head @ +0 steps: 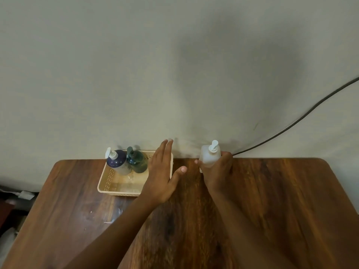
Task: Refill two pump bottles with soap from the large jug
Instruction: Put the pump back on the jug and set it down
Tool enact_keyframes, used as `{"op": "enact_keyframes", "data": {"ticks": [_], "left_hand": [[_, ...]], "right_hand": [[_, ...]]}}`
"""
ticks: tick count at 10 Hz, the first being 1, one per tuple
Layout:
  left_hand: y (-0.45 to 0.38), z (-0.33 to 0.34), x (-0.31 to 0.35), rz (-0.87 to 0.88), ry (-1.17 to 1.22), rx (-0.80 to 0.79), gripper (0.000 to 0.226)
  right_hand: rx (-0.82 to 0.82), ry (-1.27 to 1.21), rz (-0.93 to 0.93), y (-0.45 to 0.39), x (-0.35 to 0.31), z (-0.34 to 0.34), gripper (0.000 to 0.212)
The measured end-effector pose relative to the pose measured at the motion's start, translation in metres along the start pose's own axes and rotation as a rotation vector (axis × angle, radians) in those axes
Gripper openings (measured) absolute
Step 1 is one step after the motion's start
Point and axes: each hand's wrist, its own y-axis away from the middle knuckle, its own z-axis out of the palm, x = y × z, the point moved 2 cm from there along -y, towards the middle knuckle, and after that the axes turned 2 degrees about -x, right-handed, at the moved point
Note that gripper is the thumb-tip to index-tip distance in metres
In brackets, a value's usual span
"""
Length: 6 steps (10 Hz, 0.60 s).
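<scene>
- Broadly, a wooden table [272,200] meets the wall; a beige basket [104,183] sits far left
- left hand [162,177] flat, fingers spread, holding nothing, above the basket's right edge
- right hand [218,171] wraps a clear pump bottle [208,155], far centre
- purple pump bottle [117,162] and green pump bottle [137,162] stand touching in the basket

Both bare forearms reach forward from the bottom edge. The left hand [162,171] is flat and spread, palm down, fingers together and straight, thumb splayed to the right. The right hand [217,171] is curled closed in a grip, knuckles up.
</scene>
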Motion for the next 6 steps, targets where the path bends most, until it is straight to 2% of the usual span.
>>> {"op": "enact_keyframes", "data": {"ticks": [3,4,5,6], "left_hand": [[-0.002,-0.003,-0.008,-0.004,-0.001,0.018,0.085],[0.002,-0.005,-0.009,-0.014,-0.012,0.013,0.085],[0.006,-0.012,-0.002,-0.019,-0.006,0.021,0.086],[0.014,-0.021,0.003,0.01,-0.022,0.055,0.085]], "right_hand": [[0.016,-0.015,-0.018,-0.009,-0.002,0.008,0.088],[-0.011,0.041,-0.012,-0.008,-0.003,0.004,0.095],[-0.013,0.161,-0.04,-0.002,-0.012,-0.009,0.11],[0.026,0.186,-0.067,0.021,-0.013,-0.018,0.12]]}}
